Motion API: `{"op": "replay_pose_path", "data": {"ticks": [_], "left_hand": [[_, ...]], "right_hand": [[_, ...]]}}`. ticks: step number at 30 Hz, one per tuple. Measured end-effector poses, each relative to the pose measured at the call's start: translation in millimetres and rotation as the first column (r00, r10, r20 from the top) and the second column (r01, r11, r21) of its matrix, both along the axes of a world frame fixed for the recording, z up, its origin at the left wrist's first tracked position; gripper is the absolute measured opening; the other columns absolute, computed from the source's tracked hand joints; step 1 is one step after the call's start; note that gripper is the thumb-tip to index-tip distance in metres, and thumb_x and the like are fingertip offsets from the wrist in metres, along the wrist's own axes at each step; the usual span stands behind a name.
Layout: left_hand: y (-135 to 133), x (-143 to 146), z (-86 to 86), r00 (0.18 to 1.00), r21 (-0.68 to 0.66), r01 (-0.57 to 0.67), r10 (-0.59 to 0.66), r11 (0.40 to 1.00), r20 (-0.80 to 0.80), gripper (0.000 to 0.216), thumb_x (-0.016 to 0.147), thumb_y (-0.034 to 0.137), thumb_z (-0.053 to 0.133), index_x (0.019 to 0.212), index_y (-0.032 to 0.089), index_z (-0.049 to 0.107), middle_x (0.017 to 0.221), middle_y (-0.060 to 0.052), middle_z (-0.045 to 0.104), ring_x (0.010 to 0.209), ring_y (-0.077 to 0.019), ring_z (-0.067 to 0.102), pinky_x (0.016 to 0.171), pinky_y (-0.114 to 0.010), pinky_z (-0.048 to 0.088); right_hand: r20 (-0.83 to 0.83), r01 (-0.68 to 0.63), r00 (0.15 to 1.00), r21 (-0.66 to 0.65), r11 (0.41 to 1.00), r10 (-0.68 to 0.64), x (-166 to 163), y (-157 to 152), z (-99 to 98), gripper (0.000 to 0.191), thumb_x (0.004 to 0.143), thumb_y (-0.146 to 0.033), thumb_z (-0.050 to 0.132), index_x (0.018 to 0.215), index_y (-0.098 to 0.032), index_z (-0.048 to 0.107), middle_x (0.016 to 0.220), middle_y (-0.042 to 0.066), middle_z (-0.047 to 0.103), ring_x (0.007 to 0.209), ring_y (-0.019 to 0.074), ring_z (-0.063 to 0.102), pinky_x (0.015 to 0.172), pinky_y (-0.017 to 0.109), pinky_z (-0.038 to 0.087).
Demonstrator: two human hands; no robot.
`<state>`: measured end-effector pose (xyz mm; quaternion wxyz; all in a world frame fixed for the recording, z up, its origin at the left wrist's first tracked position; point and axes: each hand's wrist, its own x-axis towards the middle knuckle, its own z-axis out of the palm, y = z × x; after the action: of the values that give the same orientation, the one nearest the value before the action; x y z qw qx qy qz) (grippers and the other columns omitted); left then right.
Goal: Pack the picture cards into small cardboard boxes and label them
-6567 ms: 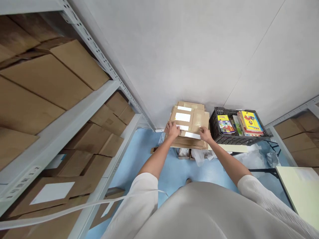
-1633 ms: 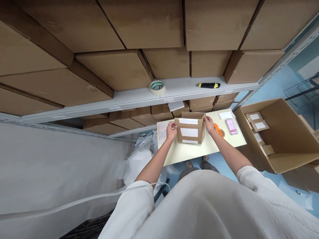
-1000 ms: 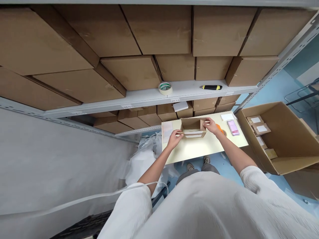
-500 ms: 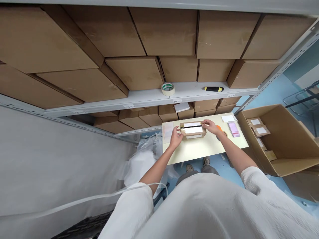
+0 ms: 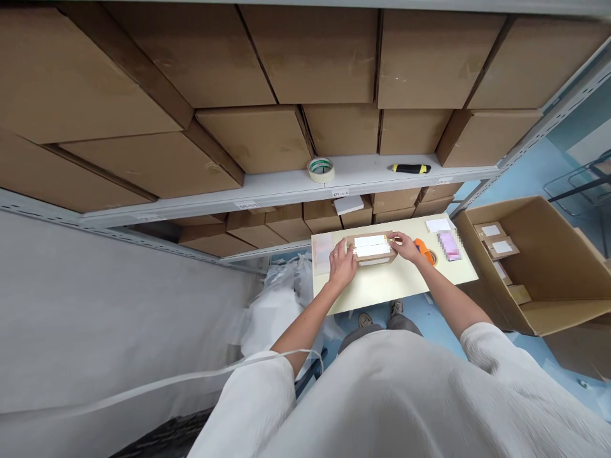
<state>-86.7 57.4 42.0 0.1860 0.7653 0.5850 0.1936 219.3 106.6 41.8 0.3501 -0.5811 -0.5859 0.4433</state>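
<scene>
On the pale yellow table top lies a small cardboard box (image 5: 372, 254) with white labels on its top and front side. Its two top flaps meet along a thin seam. My left hand (image 5: 342, 262) grips the box's left end, fingers over the top edge. At the opposite end, my right hand (image 5: 403, 245) holds the right edge with bent fingers. Just right of that hand sits an orange tape dispenser (image 5: 424, 250), partly hidden behind my wrist.
The table (image 5: 363, 289) also bears a white paper (image 5: 438, 225) and a blurred pink item (image 5: 449, 245). To the right stands a large open carton (image 5: 563, 254) with several small boxes. On the shelf (image 5: 356, 170) ahead are a tape roll (image 5: 321, 169), a utility knife (image 5: 410, 168) and cartons.
The dark gap between the box's top flaps has closed. My left hand has shifted right and further onto the box's left end. My right hand stays at the right end.
</scene>
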Motion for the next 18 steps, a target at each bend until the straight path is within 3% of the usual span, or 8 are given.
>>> {"op": "replay_pose_path", "data": {"ticks": [2, 5, 9, 14, 18], "left_hand": [[2.4, 11.4, 7.7, 0.994, 0.026, 0.091, -0.089, 0.996, -0.070, 0.059, 0.108, 0.034, 0.048, 0.165, 0.020, 0.050, 0.178, -0.018, 0.032, 0.166, -0.0388, 0.027, 0.133, -0.062, 0.025], [11.6, 29.3, 12.2, 0.976, -0.040, 0.169, -0.173, 0.985, -0.133, 0.069, 0.107, 0.047, 0.054, 0.171, 0.027, 0.040, 0.183, -0.015, 0.024, 0.169, -0.0411, 0.019, 0.133, -0.071, 0.018], [25.4, 39.2, 7.5, 0.968, -0.136, 0.163, -0.185, 0.977, -0.169, 0.070, 0.110, 0.051, 0.049, 0.174, 0.029, 0.035, 0.185, -0.013, 0.017, 0.171, -0.0415, 0.010, 0.130, -0.073, 0.024], [34.3, 39.3, -0.6, 0.960, -0.107, 0.186, -0.204, 0.977, -0.191, 0.069, 0.112, 0.052, 0.043, 0.174, 0.024, 0.035, 0.185, -0.015, 0.018, 0.172, -0.0398, 0.008, 0.133, -0.069, 0.023], [36.3, 56.3, -5.6, 0.965, -0.078, 0.170, -0.182, 0.982, -0.191, 0.068, 0.112, 0.050, 0.045, 0.174, 0.025, 0.035, 0.185, -0.015, 0.017, 0.172, -0.0395, 0.009, 0.133, -0.068, 0.020]], "right_hand": [[-0.002, 0.006, 1.000, 0.024, 1.000, -0.006, -0.7, -1.8, -2.2, 0.032, 0.086, -0.043, 0.068, 0.112, -0.025, 0.072, 0.135, 0.010, 0.072, 0.124, 0.0285, 0.066, 0.112, 0.050, 0.053], [-0.020, 0.013, 1.000, 0.062, 0.998, -0.011, -2.6, -2.1, -5.9, 0.032, 0.087, -0.044, 0.067, 0.111, -0.025, 0.072, 0.132, 0.010, 0.073, 0.121, 0.0278, 0.067, 0.113, 0.049, 0.053], [-0.041, 0.047, 0.998, 0.093, 0.995, -0.043, -5.9, 3.9, -11.1, 0.031, 0.088, -0.046, 0.067, 0.110, -0.025, 0.073, 0.129, 0.009, 0.075, 0.120, 0.0272, 0.067, 0.116, 0.049, 0.052], [-0.078, 0.067, 0.995, 0.101, 0.993, -0.059, -4.3, 14.0, -17.7, 0.032, 0.086, -0.043, 0.067, 0.111, -0.025, 0.075, 0.132, 0.010, 0.074, 0.122, 0.0275, 0.067, 0.115, 0.049, 0.053], [-0.063, 0.111, 0.992, 0.078, 0.991, -0.106, 7.5, 18.3, -18.6, 0.033, 0.084, -0.040, 0.067, 0.113, -0.026, 0.075, 0.134, 0.010, 0.073, 0.125, 0.0282, 0.067, 0.114, 0.049, 0.054]]}}
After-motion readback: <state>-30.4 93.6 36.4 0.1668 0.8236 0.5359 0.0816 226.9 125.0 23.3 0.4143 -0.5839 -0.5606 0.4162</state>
